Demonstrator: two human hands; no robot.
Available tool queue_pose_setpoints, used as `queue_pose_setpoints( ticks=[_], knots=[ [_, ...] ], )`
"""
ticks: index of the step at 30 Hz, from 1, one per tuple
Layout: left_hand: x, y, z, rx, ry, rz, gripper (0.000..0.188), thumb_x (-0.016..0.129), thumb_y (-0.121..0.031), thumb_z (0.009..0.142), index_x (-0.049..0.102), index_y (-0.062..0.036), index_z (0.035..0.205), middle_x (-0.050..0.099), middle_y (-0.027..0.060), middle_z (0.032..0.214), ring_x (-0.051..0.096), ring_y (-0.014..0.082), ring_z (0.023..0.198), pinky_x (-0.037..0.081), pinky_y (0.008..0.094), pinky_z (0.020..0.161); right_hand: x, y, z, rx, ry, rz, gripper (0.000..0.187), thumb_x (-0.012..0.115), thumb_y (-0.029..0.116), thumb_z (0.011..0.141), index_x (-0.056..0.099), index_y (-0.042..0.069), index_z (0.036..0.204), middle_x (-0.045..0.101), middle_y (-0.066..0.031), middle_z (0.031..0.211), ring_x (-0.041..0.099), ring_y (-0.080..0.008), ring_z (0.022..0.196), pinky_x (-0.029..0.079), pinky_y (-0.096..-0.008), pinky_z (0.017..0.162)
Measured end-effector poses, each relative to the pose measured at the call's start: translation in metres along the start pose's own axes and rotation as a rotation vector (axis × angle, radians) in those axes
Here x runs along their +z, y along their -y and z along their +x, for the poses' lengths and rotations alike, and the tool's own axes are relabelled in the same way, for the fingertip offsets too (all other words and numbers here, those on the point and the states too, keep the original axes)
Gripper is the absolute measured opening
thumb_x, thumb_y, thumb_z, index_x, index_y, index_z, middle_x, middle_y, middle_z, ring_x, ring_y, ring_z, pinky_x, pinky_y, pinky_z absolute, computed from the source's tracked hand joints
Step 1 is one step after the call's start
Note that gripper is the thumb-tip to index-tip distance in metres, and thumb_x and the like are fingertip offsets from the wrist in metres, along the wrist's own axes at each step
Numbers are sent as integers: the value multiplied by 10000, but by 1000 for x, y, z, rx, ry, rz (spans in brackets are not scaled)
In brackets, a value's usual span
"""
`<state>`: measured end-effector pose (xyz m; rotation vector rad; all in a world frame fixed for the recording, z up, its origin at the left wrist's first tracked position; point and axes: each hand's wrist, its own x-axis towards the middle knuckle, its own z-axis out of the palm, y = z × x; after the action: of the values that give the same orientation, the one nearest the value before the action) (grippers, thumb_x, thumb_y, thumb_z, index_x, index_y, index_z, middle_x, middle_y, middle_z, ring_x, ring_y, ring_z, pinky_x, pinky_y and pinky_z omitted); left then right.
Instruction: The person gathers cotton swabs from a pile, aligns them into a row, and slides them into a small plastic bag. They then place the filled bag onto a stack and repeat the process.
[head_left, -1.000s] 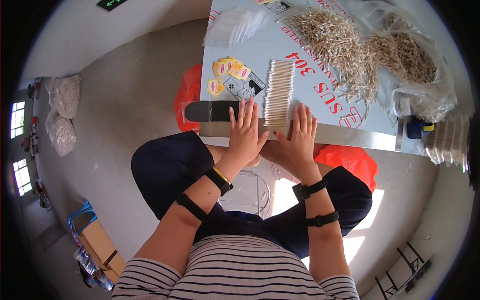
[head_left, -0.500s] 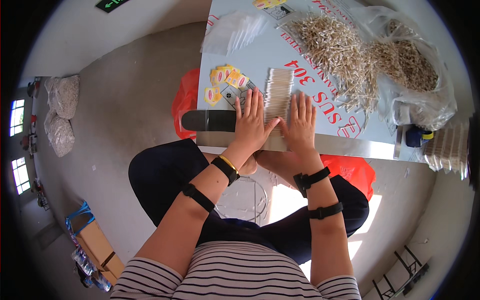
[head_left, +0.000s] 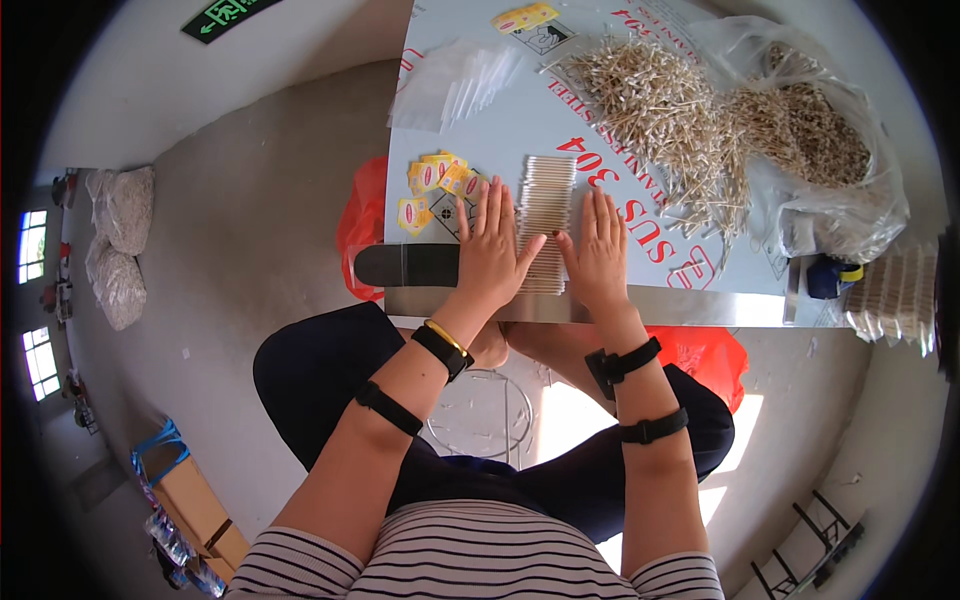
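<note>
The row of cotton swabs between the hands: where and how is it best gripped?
Probably along both long sides of the row of cotton swabs, pressing gently inward: left hand from the left, right hand from the right. The swabs lie crosswise, side by side, their ends forming those edges; pushing lengthwise might buckle the strip.

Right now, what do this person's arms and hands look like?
The left hand and right hand are gloveless. Each forearm wears two black straps, the left also a yellow band. The short sleeves are pale with dark stripes.
</note>
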<state>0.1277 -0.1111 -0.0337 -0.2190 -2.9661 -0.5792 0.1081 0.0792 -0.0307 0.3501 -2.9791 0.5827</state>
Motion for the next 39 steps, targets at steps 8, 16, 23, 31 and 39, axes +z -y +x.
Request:
queue_pose_setpoints(
  ticks=[8, 16, 23, 31, 39],
  knots=[
    [6, 5, 25, 46, 30, 60, 898, 328, -633, 1084, 261, 80, 1625, 201, 213, 1737, 117, 334, 1633, 25, 595, 1299, 11, 6, 20, 40, -1, -144, 797, 553, 502, 1041, 334, 5, 1625, 311, -182, 1699, 270, -371, 1579, 219, -526, 1280],
    [9, 0, 30, 52, 11, 70, 937, 340, -651, 1071, 280, 119, 1602, 215, 232, 1728, 137, 331, 1630, 35, 594, 1303, 10, 14, 22, 48, 29, -195, 763, 568, 475, 1033, 357, 46, 1627, 275, -219, 1701, 231, -420, 1585, 221, -545, 1277],
    [-8, 5, 37, 26, -85, -51, 843, 406, -568, 1089, 311, 100, 1595, 251, 252, 1707, 159, 377, 1617, 85, 604, 1294, -26, -9, 44, 41, -63, 0, 677, 714, 325, 954, 486, 58, 1532, 436, -181, 1594, 421, -383, 1440, 360, -517, 1167],
    [-8, -18, 73, 165, -2, 7, 756, 425, -525, 1095, 320, 3, 1626, 283, 179, 1715, 202, 324, 1614, 79, 594, 1297, -67, -55, 150, -378, -193, -499, 475, 691, 102, 867, 628, 66, 1336, 571, -65, 1464, 528, -260, 1312, 421, -418, 1093],
    [11, -19, 82, 185, 4, 95, 778, 408, -564, 1083, 362, 8, 1608, 357, 176, 1681, 258, 307, 1595, 78, 608, 1294, -62, -67, 202, -492, -42, -668, 151, 682, 148, 860, 734, 163, 1000, 618, -16, 1126, 592, -205, 1131, 471, -361, 940]
  ],
)
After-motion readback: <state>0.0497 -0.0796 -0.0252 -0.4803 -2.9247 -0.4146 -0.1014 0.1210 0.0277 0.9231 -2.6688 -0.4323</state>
